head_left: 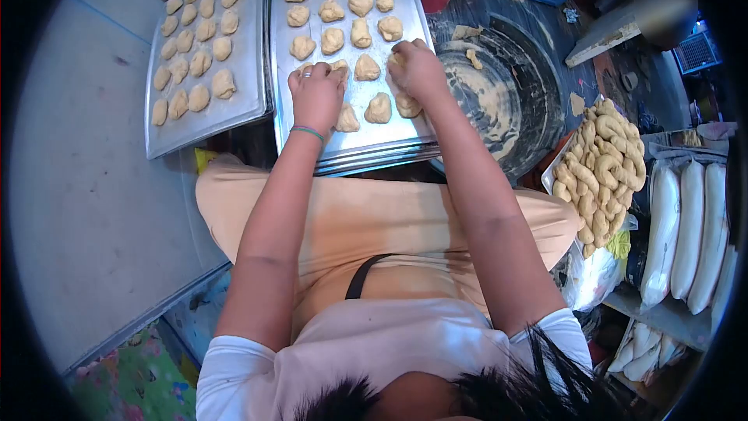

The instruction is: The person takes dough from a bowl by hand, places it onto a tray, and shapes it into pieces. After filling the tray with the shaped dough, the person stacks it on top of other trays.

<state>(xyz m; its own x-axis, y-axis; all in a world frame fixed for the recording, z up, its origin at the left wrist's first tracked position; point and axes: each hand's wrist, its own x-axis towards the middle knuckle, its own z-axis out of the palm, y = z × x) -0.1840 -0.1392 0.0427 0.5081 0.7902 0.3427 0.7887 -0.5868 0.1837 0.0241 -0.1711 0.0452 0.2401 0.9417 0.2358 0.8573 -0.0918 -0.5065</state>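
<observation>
Rows of pale dough pieces [361, 4] lie on a metal baking tray [284, 121] in front of me, on top of a stack of similar trays. My left hand [318, 97], with a ring and a green wristband, is at the tray's left side, fingers curled over a dough piece [340, 67] that is partly hidden. At the right edge, my right hand [421, 72] has its fingers bent round another dough piece [396, 59], mostly covered by the hand. Between the hands sits a dough piece [367, 68], with several more nearer to me.
A second tray [249, 101] of dough pieces tilts at the left. To the right is a wide dark basin [538, 86] with floury residue. Beyond it, long dough twists [608, 164] are heaped on a tray, near filled white bags [662, 226].
</observation>
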